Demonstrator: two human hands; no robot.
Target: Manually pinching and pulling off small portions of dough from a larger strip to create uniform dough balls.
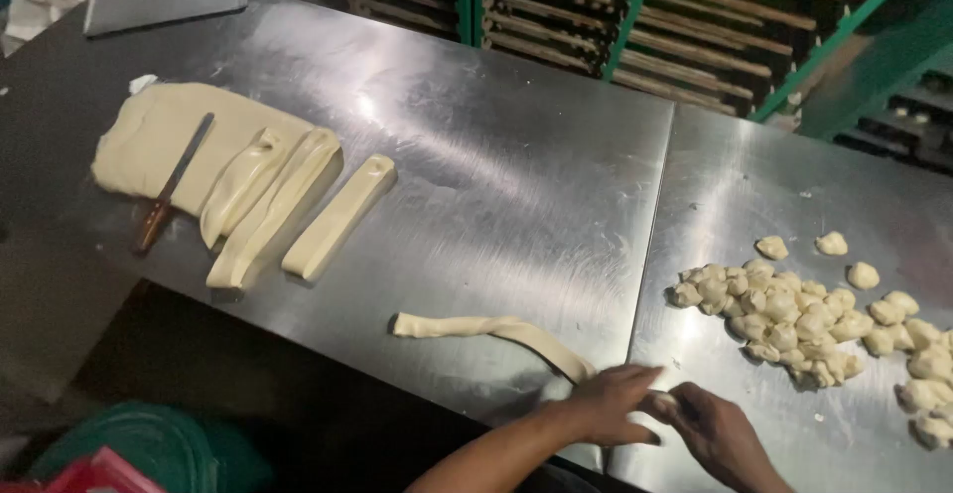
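Both hands, left hand (608, 406) and right hand (720, 433), pinch together on the near end of a dough strip (486, 329) lying lengthwise left-to-right across the steel counter (516, 175).

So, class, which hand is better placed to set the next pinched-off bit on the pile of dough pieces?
Probably the right hand: it lies nearer the pile of dough pieces, while the left hand holds the end of the dough strip.

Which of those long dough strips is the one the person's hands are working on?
The thin strip lying alone near the table's front edge; its end runs into the left hand. The other strips lie untouched beside the knife.
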